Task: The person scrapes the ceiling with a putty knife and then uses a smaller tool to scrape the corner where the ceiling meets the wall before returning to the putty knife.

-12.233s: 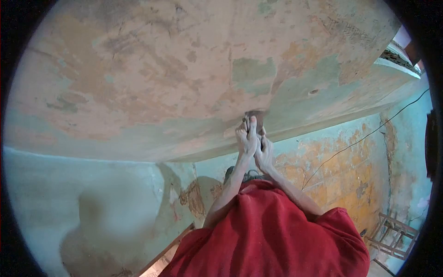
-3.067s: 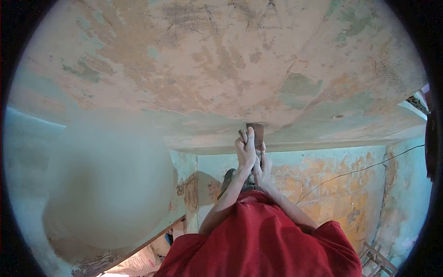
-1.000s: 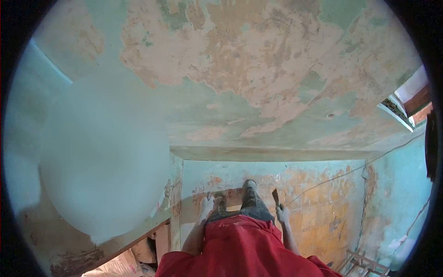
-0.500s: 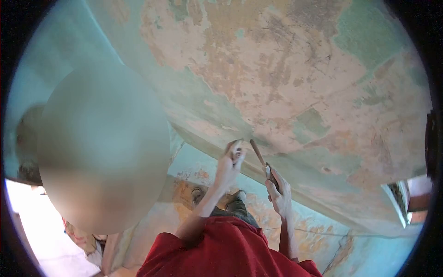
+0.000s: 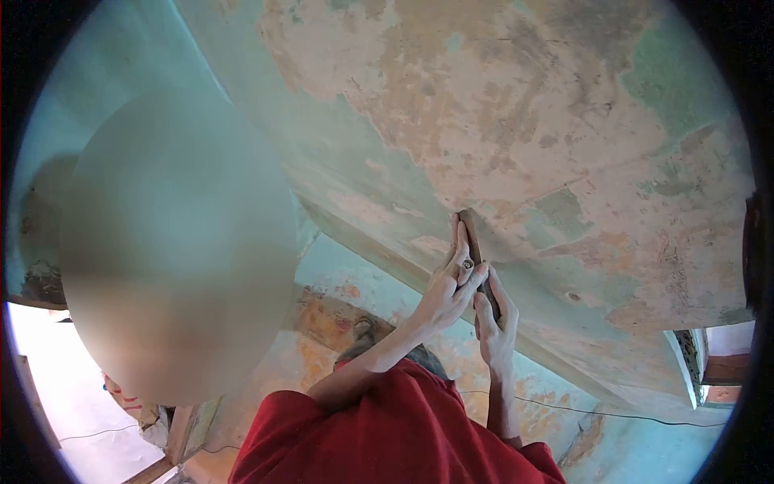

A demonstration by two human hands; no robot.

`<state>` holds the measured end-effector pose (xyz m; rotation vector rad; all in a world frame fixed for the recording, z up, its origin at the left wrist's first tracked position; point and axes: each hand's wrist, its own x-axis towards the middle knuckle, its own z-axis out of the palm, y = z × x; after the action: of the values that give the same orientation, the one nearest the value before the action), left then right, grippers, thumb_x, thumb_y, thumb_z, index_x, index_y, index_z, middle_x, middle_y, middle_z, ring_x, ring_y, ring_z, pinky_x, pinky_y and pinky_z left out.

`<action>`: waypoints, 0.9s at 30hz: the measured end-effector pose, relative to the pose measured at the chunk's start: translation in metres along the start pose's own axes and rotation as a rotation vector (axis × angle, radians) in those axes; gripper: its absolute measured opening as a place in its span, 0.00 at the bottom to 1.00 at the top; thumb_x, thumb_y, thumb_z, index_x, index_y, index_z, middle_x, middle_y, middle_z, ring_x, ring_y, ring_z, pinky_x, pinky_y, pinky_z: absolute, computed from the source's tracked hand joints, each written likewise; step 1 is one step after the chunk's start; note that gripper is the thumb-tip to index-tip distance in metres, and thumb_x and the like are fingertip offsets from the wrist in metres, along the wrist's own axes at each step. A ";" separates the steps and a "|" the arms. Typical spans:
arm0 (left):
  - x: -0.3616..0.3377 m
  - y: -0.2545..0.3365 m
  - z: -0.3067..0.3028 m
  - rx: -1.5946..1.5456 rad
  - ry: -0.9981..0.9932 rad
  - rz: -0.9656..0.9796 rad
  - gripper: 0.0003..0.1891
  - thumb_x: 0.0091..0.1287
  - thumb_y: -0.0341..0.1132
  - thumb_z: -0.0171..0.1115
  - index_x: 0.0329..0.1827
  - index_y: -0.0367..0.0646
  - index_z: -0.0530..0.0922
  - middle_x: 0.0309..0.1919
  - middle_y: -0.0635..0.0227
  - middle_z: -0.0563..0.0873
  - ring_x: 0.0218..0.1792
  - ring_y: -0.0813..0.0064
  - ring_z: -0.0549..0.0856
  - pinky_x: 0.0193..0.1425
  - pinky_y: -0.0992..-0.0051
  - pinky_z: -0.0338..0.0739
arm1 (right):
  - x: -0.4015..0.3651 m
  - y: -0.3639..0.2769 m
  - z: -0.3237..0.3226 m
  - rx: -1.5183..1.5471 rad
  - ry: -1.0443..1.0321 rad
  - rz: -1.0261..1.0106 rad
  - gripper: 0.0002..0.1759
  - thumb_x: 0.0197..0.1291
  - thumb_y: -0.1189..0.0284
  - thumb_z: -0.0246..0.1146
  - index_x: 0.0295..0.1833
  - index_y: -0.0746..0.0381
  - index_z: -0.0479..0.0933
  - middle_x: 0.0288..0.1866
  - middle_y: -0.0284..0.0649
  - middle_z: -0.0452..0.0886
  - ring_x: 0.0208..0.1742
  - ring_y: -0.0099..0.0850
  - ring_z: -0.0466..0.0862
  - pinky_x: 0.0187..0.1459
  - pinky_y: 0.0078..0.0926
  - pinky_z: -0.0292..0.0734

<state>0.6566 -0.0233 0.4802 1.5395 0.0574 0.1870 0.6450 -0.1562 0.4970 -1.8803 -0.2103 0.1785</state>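
The left hand had moved against the flat brown metal scraper, seemingly bracing it, grip unclear; right hand fingers clamped its handle.

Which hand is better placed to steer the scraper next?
Probably the right hand: it grips the scraper by its handle. The left hand lies farther forward, along the blade, and seems to hold a small round-ended item, so it looks less free to steer.

Thin dark cable, perhaps a window
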 end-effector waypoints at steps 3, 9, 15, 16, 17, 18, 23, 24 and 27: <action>0.005 -0.005 -0.012 -0.002 -0.019 0.034 0.38 0.73 0.39 0.53 0.76 0.33 0.42 0.75 0.42 0.52 0.62 0.51 0.75 0.61 0.68 0.71 | 0.009 -0.014 0.016 -0.079 0.047 -0.030 0.26 0.64 0.74 0.55 0.66 0.74 0.67 0.57 0.58 0.79 0.58 0.39 0.81 0.56 0.29 0.73; 0.010 -0.008 -0.042 -0.024 0.005 0.139 0.33 0.73 0.35 0.53 0.76 0.34 0.49 0.38 0.68 0.74 0.39 0.80 0.71 0.47 0.78 0.71 | 0.000 -0.038 0.052 -0.144 0.131 -0.123 0.25 0.62 0.79 0.54 0.65 0.74 0.68 0.54 0.59 0.80 0.55 0.37 0.82 0.54 0.28 0.74; 0.021 -0.005 -0.053 -0.130 0.023 0.071 0.33 0.73 0.33 0.54 0.76 0.34 0.50 0.37 0.70 0.75 0.40 0.82 0.72 0.45 0.80 0.71 | 0.021 -0.046 0.069 -0.054 0.123 -0.065 0.25 0.62 0.80 0.54 0.65 0.75 0.68 0.52 0.59 0.81 0.53 0.30 0.82 0.52 0.26 0.75; 0.023 -0.007 -0.060 -0.109 -0.009 0.096 0.33 0.73 0.33 0.54 0.76 0.34 0.49 0.39 0.69 0.75 0.40 0.82 0.72 0.45 0.80 0.72 | 0.023 -0.051 0.075 -0.062 0.087 -0.037 0.25 0.62 0.80 0.54 0.65 0.75 0.68 0.51 0.57 0.82 0.53 0.28 0.81 0.52 0.24 0.75; 0.026 -0.009 -0.070 -0.082 -0.037 0.119 0.34 0.73 0.33 0.54 0.76 0.34 0.48 0.40 0.68 0.76 0.40 0.82 0.72 0.45 0.81 0.72 | 0.020 -0.057 0.079 -0.104 0.094 -0.095 0.25 0.63 0.80 0.53 0.66 0.75 0.66 0.52 0.55 0.82 0.54 0.25 0.79 0.54 0.22 0.73; 0.027 -0.010 -0.078 -0.057 -0.062 0.141 0.34 0.73 0.33 0.54 0.77 0.34 0.48 0.42 0.66 0.77 0.40 0.82 0.73 0.46 0.81 0.72 | 0.015 -0.056 0.083 -0.094 0.096 -0.096 0.25 0.63 0.80 0.53 0.66 0.75 0.66 0.52 0.55 0.82 0.54 0.25 0.79 0.54 0.22 0.73; 0.027 0.022 -0.076 0.009 -0.014 0.227 0.31 0.72 0.35 0.54 0.73 0.30 0.55 0.51 0.47 0.79 0.49 0.73 0.78 0.53 0.72 0.74 | 0.012 -0.068 0.092 -0.010 0.199 -0.137 0.26 0.64 0.81 0.51 0.68 0.77 0.63 0.58 0.56 0.79 0.58 0.32 0.79 0.58 0.25 0.71; 0.029 0.019 -0.080 0.010 -0.023 0.225 0.31 0.72 0.35 0.54 0.73 0.30 0.55 0.51 0.47 0.79 0.49 0.73 0.78 0.53 0.72 0.74 | 0.009 -0.066 0.094 -0.061 0.210 -0.184 0.26 0.65 0.81 0.51 0.68 0.77 0.63 0.58 0.56 0.79 0.59 0.34 0.79 0.59 0.26 0.71; 0.027 0.023 -0.088 0.019 -0.185 0.160 0.38 0.72 0.38 0.54 0.76 0.30 0.42 0.62 0.42 0.74 0.56 0.68 0.78 0.58 0.70 0.73 | 0.007 -0.059 0.101 0.056 0.239 -0.136 0.26 0.65 0.81 0.51 0.68 0.76 0.62 0.59 0.55 0.78 0.59 0.34 0.78 0.60 0.26 0.71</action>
<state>0.6681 0.0681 0.5026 1.5743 -0.2114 0.1703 0.6252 -0.0434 0.5218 -1.8064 -0.1669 -0.1320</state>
